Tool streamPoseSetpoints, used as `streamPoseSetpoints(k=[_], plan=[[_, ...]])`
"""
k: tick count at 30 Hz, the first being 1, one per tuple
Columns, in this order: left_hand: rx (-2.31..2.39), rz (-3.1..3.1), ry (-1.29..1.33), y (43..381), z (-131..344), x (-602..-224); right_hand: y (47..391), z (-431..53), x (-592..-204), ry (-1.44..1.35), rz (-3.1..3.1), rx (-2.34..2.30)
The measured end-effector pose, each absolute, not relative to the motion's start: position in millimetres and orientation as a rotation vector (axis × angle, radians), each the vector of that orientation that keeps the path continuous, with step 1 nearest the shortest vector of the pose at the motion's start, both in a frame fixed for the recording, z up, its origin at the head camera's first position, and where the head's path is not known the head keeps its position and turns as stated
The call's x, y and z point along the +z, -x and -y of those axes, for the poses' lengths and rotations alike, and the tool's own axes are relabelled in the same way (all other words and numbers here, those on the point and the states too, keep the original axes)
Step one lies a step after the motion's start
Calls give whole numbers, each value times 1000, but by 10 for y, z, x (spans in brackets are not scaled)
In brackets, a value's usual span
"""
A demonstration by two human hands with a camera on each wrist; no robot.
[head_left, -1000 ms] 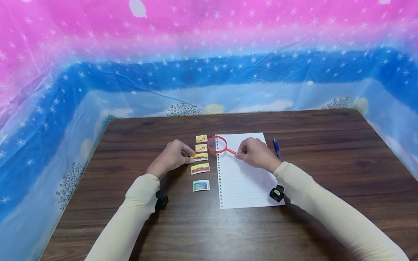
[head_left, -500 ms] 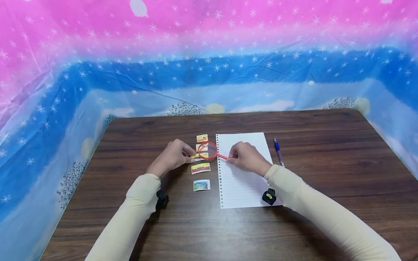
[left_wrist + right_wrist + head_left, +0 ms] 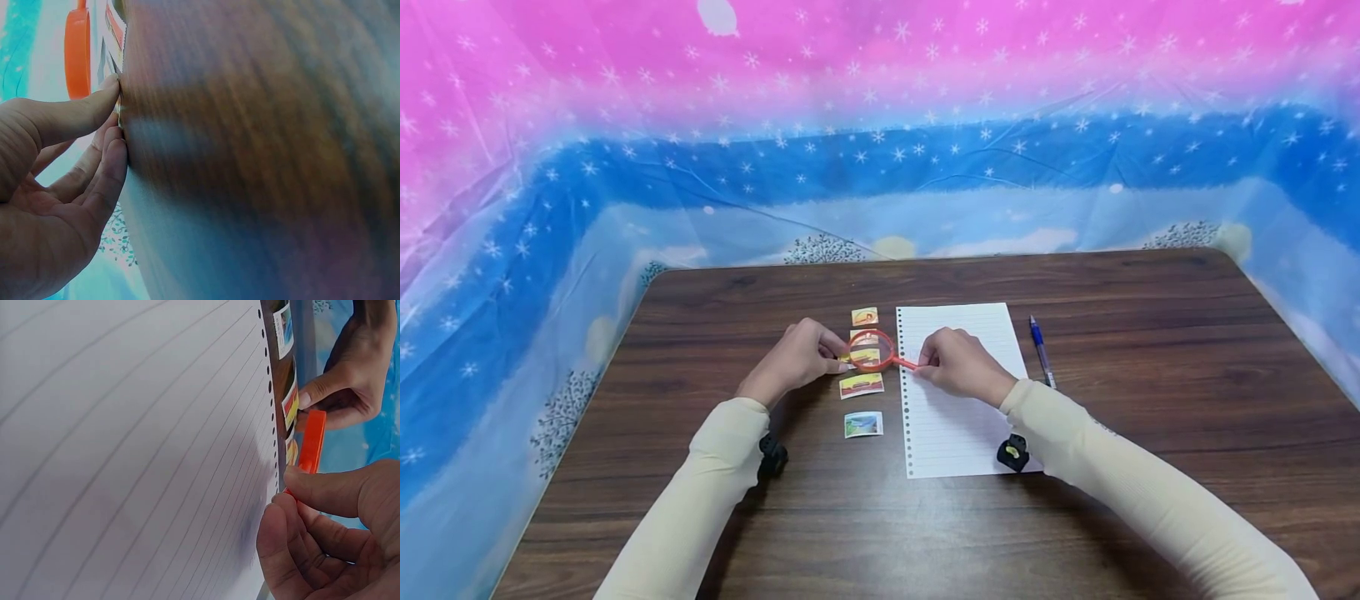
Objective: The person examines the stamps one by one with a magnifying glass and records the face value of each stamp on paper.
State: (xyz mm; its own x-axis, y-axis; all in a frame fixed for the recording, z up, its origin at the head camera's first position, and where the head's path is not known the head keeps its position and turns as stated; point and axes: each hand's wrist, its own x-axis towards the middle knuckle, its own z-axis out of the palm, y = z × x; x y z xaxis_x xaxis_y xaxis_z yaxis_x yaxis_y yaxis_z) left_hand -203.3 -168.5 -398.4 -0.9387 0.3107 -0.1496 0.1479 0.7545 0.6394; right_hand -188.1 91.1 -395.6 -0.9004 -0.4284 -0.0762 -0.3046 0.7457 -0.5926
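My right hand (image 3: 958, 361) pinches the handle of a red-orange magnifying glass (image 3: 891, 360), its round lens tilted over the middle of a column of postage stamps. Under the lens lies a yellow stamp (image 3: 867, 357), partly covered by the rim. The thumb and fingertips of my left hand (image 3: 797, 358) pinch that stamp's left edge. A second yellow and red stamp (image 3: 861, 385) lies just nearer, then a blue-green landscape stamp (image 3: 863, 424). Farther back is an orange stamp (image 3: 865, 316), with another partly behind the rim. The left wrist view shows the magnifying glass (image 3: 77, 53) beyond the left thumb.
A lined, punched sheet of paper (image 3: 970, 442) lies right of the stamps, under my right hand. Beyond its right edge lies a blue pen (image 3: 1038, 340). Everything rests on a dark wooden table (image 3: 1150, 333), with a snowflake-patterned cloth (image 3: 880, 167) hung behind.
My right hand has brought the magnifying glass left and slightly nearer, from beside the paper's edge to over the yellow stamp. My left hand has stayed at that stamp.
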Motion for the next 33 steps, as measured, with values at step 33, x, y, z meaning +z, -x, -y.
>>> streamPoseSetpoints(k=[33], plan=[[951,-2690,-308,2024,1664,-3979,1890,-1030,-3892,563,-2748,-891]])
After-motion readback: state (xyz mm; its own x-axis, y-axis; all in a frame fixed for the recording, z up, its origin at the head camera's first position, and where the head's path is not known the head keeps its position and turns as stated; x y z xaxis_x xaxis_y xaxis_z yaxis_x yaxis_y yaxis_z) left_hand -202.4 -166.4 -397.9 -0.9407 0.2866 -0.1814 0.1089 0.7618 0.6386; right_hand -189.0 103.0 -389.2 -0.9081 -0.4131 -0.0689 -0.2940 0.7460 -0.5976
